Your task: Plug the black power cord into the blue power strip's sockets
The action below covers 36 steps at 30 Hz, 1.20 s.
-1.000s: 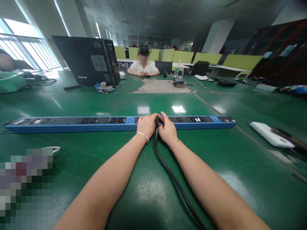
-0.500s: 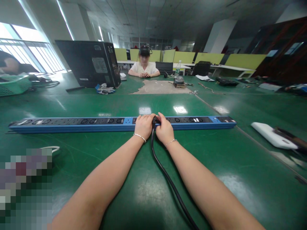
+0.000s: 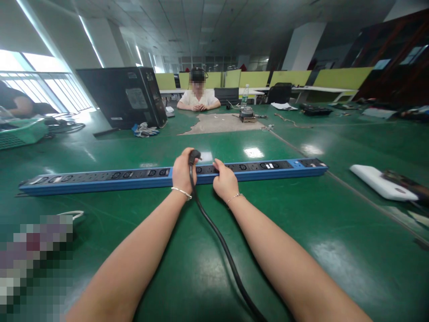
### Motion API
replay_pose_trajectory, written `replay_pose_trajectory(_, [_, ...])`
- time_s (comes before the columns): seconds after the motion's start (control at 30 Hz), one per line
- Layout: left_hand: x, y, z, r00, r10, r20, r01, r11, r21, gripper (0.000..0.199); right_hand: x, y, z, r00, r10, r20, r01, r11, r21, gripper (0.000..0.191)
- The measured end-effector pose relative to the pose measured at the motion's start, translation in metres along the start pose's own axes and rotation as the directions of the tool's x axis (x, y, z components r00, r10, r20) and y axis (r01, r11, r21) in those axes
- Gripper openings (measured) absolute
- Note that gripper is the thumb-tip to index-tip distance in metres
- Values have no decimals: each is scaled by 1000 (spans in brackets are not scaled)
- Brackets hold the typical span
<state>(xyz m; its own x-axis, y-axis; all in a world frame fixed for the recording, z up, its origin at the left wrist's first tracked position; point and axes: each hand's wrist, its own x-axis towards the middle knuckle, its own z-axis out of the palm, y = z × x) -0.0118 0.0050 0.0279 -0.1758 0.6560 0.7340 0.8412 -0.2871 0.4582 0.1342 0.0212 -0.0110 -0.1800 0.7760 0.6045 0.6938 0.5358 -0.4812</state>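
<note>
A long blue power strip [image 3: 268,176] with black sockets lies across the green table in front of me. My left hand [image 3: 182,173] is closed around a black power plug [image 3: 194,156], just above the middle of the strip. The plug's prongs point right and sit clear of the sockets. From it a thick black cable [image 3: 223,243] runs down towards me between my forearms. A little to the right, my right hand [image 3: 226,181] is wrapped over the strip, thumb and fingers gripping its body; some fingertips are hidden behind it.
At the far left stand a black computer case [image 3: 117,96] and a green basket [image 3: 22,134]; gloves [image 3: 145,130] lie beside the case. Across the table sits a person [image 3: 198,96]. A white device [image 3: 382,182] lies at right, a pixelated object [image 3: 35,250] at near left.
The plug has come up off the strip and moved left in my left hand. My hands are now apart. The strip's left end sits slightly nearer, and the right hand stays on it.
</note>
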Motion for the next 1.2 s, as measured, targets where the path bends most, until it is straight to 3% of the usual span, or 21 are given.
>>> replay_pose_trajectory(0.1, [8, -35, -27, 989, -147, -15, 147, 989, 33, 31, 1, 1, 2, 1000, 1, -5, -1, 1000, -2, 58])
replay_pose_trajectory(0.2, [7, -67, -50, 979, -144, 142, 134, 988, 80, 30, 2, 2, 3, 1000, -9, -12, 9, 1000, -7, 56])
replay_pose_trajectory(0.3, [-1, -82, -59, 962, -137, 237, 110, 986, 123, 32, 3, 3, 3, 1000, -19, -8, 19, 1000, -11, 54])
replay_pose_trajectory(0.43, [-7, -81, -57, 947, -128, 295, 77, 981, 180, 35, 3, 1, 1, 1000, -26, 0, 26, 998, -51, 51])
replay_pose_trajectory(0.67, [-6, -81, -52, 938, -6, 348, -90, 962, 259, 34, 2, 1, 1, 1000, -24, 9, 24, 996, -88, 52])
replay_pose_trajectory(0.87, [-8, -72, -54, 916, 34, 400, -202, 900, 386, 32, 3, -1, -1, 998, -44, 54, 49, 994, -100, 51])
replay_pose_trajectory(1.0, [-11, -69, -54, 921, 53, 386, -215, 896, 389, 31, 2, -3, -2, 996, -48, 71, 56, 992, -116, 50])
replay_pose_trajectory(1.2, [-16, -76, -46, 943, 33, 332, -132, 951, 281, 31, 1, -3, -2, 997, -40, 66, 48, 991, -123, 48])
